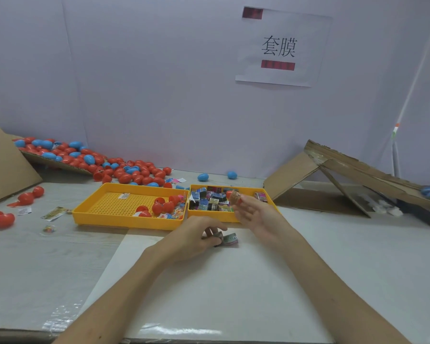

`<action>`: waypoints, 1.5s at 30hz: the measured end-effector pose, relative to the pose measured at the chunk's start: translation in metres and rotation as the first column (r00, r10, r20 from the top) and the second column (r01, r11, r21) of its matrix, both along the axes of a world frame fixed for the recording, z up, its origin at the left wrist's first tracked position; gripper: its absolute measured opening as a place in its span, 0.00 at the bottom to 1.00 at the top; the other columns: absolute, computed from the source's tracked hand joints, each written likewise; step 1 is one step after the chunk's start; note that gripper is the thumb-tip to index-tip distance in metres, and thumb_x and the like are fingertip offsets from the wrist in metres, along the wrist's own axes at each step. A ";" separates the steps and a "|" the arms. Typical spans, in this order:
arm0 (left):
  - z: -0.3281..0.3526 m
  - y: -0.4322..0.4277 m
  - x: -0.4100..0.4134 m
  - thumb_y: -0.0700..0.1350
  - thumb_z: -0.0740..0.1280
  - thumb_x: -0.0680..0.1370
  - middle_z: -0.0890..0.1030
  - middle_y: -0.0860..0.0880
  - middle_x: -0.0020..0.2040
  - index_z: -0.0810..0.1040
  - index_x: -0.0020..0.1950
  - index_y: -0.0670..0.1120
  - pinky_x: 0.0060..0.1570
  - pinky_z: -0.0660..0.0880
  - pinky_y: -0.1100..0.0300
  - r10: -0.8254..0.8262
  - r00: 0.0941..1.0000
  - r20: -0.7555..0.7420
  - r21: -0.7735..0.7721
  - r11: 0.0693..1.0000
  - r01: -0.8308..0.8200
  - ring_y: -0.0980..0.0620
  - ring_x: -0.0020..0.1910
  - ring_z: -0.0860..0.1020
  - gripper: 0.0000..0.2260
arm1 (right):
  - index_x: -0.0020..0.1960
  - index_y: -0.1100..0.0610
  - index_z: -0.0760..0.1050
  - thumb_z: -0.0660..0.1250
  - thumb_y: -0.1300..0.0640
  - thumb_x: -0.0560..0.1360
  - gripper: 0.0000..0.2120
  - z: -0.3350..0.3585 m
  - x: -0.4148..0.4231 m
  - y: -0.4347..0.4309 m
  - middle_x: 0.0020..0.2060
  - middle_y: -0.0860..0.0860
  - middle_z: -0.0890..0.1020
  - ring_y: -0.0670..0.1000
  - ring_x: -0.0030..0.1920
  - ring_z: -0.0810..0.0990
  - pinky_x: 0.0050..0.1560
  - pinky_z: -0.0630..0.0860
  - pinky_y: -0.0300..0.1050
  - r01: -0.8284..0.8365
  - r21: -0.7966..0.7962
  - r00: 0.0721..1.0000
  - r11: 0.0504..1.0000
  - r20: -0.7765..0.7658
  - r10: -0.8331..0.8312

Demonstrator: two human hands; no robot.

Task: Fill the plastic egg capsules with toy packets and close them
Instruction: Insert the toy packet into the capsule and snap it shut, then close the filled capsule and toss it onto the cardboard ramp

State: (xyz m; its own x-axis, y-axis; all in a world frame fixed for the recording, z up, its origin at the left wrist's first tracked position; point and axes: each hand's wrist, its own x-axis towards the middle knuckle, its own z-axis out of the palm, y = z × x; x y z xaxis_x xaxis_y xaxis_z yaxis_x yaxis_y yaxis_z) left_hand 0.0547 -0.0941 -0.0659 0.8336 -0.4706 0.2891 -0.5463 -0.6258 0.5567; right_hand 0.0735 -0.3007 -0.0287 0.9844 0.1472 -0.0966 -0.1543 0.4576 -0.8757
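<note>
My right hand (252, 214) is raised over the front rim of the right yellow tray (273, 202) and holds a red egg capsule (234, 196) with a printed wrap around it at the fingertips. My left hand (199, 235) rests on the white table, fingers curled on small toy packets (230, 239) lying just in front of the trays. The right tray is full of several printed packets (210, 201). The left yellow tray (114, 207) holds several open red capsules (163, 207) and clear toy bags in its right corner.
A heap of red and blue egg capsules (89, 158) spills from a cardboard ramp at the back left. Loose red capsules (0, 219) and paper slips lie at the left. Two blue eggs (203, 177) sit behind the trays. A cardboard chute (333, 175) stands at the right.
</note>
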 end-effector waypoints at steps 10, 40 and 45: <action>0.004 0.007 0.000 0.35 0.69 0.76 0.81 0.55 0.56 0.78 0.66 0.55 0.49 0.77 0.70 -0.024 0.997 -0.073 0.032 0.999 0.026 0.62 0.54 0.78 0.22 | 0.74 0.60 0.64 0.57 0.58 0.86 0.18 0.118 0.056 -0.062 0.62 0.66 0.77 0.57 0.54 0.84 0.53 0.82 0.47 0.292 0.364 0.926 0.885 0.124 -0.357; 0.001 0.005 0.001 0.32 0.60 0.82 0.83 0.47 0.53 0.81 0.59 0.51 0.49 0.78 0.61 0.200 0.980 0.000 -0.031 0.979 -0.200 0.50 0.53 0.80 0.18 | 0.44 0.42 0.81 0.74 0.56 0.73 0.08 -0.043 -0.018 -0.017 0.42 0.38 0.83 0.41 0.47 0.81 0.43 0.74 0.31 0.350 -0.855 0.724 0.384 0.506 0.469; 0.001 0.002 0.002 0.33 0.60 0.82 0.81 0.51 0.52 0.81 0.59 0.51 0.39 0.75 0.71 0.264 0.964 -0.034 -0.100 0.959 -0.266 0.54 0.53 0.79 0.17 | 0.47 0.45 0.84 0.75 0.51 0.72 0.05 -0.044 -0.017 -0.017 0.42 0.38 0.84 0.42 0.47 0.80 0.43 0.73 0.32 0.373 -0.866 0.711 0.333 0.497 0.497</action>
State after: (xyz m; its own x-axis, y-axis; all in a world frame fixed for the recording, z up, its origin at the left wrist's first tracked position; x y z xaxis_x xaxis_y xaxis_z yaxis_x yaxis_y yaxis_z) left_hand 0.0564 -0.0916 -0.0647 0.9307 -0.2009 0.3058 -0.3565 -0.6857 0.6346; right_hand 0.0560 -0.3174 -0.0731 0.8126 0.4609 0.3567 0.5826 -0.6262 -0.5181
